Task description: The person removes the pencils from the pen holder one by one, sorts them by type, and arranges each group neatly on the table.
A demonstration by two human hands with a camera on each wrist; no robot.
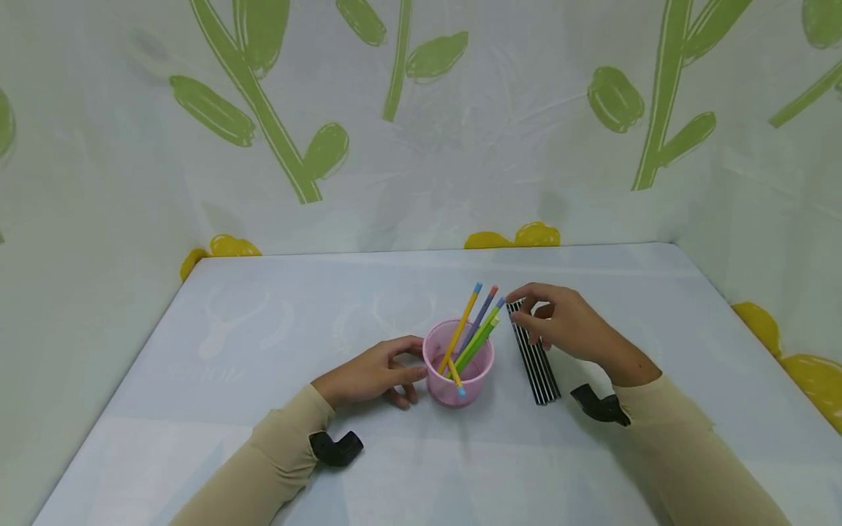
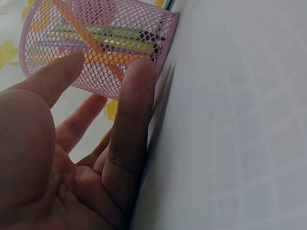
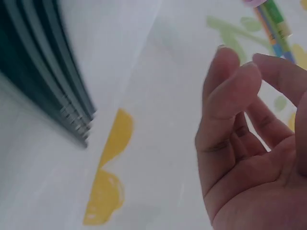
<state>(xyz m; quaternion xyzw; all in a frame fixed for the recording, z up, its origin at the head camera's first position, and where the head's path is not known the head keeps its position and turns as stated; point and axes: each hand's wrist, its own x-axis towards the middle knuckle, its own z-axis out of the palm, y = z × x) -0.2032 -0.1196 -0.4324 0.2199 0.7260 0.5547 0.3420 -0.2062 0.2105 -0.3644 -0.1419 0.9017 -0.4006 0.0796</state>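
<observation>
A pink mesh pencil cup (image 1: 458,391) stands upright on the table with several coloured pencils (image 1: 463,321) leaning in it, in yellow, purple and green. My left hand (image 1: 378,371) rests at the cup's left side, thumb and fingers spread loosely near its wall. The left wrist view shows those fingers (image 2: 136,86) in front of the mesh; whether each one touches is unclear. My right hand (image 1: 559,321) hovers with bent fingers and nothing between them, right of the pencil tips. Partly beneath it lies a flat black item with pale lengthwise stripes (image 1: 538,369).
The white table (image 1: 263,321) reaches back to a pale cloth wall (image 1: 427,183) printed with green stems and yellow shapes. Similar walls stand at left and right. Black wrist straps (image 1: 337,449) stick out from both sleeves.
</observation>
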